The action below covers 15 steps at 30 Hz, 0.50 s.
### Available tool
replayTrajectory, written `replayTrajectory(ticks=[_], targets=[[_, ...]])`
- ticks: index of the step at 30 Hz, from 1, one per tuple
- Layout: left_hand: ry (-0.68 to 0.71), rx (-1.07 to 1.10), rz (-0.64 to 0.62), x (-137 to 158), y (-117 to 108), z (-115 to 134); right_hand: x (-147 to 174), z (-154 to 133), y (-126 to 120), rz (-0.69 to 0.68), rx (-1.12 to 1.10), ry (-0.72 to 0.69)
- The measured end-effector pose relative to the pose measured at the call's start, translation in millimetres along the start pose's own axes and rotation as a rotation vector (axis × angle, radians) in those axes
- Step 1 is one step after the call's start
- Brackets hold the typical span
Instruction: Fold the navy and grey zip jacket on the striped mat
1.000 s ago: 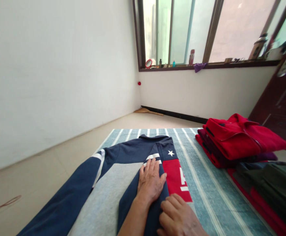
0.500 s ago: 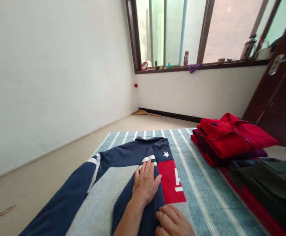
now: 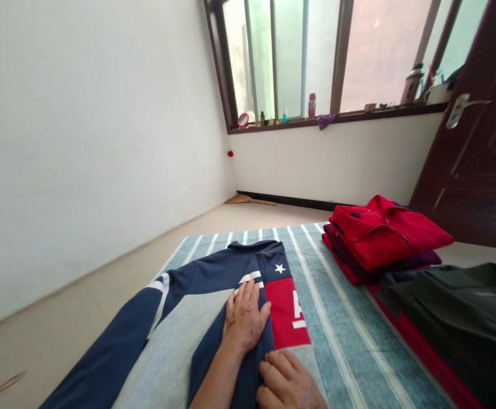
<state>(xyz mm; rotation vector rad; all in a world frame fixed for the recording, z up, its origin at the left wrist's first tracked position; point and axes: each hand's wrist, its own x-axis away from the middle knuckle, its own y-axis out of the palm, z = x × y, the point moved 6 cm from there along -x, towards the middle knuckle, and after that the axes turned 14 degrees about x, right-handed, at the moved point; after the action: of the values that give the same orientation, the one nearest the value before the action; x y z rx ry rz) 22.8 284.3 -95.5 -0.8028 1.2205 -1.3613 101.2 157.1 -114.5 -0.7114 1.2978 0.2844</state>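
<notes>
A navy, grey and red jacket (image 3: 175, 324) with a white star and white lettering lies partly folded in front of me. One navy sleeve is laid back over its grey body, while the other stretches to the lower left. My left hand (image 3: 245, 318) rests flat on the folded sleeve near its white stripes, fingers extended. Lower down and to the right, my right hand (image 3: 290, 383) has its fingers curled on the edge of that sleeve, beside the red panel. Its fingertips are partly hidden.
Beneath the jacket is a blue-green striped sheet (image 3: 337, 318). To the right stand a stack of folded red clothes (image 3: 384, 233) and a pile topped with a dark green garment (image 3: 465, 307). A brown door (image 3: 478, 142) is behind them; a broom (image 3: 251, 200) lies by the far wall.
The view has shifted slightly, so everything sits a little further left. Both hands keep nearly the same places on the jacket's folded sleeve.
</notes>
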Motion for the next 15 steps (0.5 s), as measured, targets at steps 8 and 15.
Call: replayTrajectory(ticks=[8, 15], targets=[[0.044, 0.020, 0.081, -1, 1, -2, 2, -1, 2, -0.100, -0.012, -0.011], [0.053, 0.028, 0.080, -2, 3, -4, 18, -9, 19, -0.271, 0.041, -0.045]])
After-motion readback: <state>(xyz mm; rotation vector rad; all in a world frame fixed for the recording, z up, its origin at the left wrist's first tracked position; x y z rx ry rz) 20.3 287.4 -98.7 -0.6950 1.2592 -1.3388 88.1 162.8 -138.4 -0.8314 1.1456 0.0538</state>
